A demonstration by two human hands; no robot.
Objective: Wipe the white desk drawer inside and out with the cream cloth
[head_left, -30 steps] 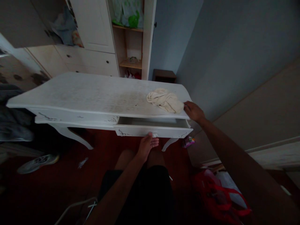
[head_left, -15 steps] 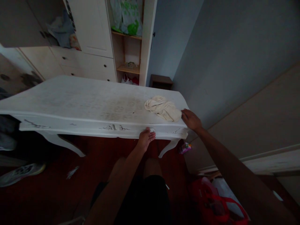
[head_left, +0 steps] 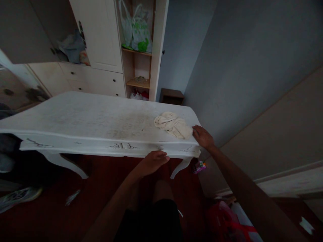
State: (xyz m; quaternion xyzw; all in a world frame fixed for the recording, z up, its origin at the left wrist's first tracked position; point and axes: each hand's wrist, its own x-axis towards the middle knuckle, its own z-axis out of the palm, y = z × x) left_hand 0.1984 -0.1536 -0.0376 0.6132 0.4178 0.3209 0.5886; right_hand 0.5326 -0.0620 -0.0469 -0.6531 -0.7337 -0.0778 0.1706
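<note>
The white table (head_left: pixel 83 117) has a wide top with grey-brown stains and a carved front apron. My left hand (head_left: pixel 152 162) is just below a small round drawer knob (head_left: pixel 160 147), holding nothing, its fingers stretched out toward the right. On the table's right end rests my right hand (head_left: pixel 204 137), fingers lying over the top beside the edge. Its fingertips are at the border of a crumpled cream cloth (head_left: pixel 173 125); whether they touch the cloth is hard to tell.
Behind the table stands a white wardrobe (head_left: pixel 106 37), its open shelves holding plastic bags (head_left: pixel 141 32). A grey wall (head_left: pixel 252 50) runs along the right. On the floor are a small pink box (head_left: pixel 199 167), a red bag (head_left: pixel 220 220) and, at left, a shoe (head_left: pixel 21 198).
My left hand has come off the drawer knob and moved down and toward me, its fingers straightening. My right hand stays at the table's end. The whole view has tilted up slightly.
</note>
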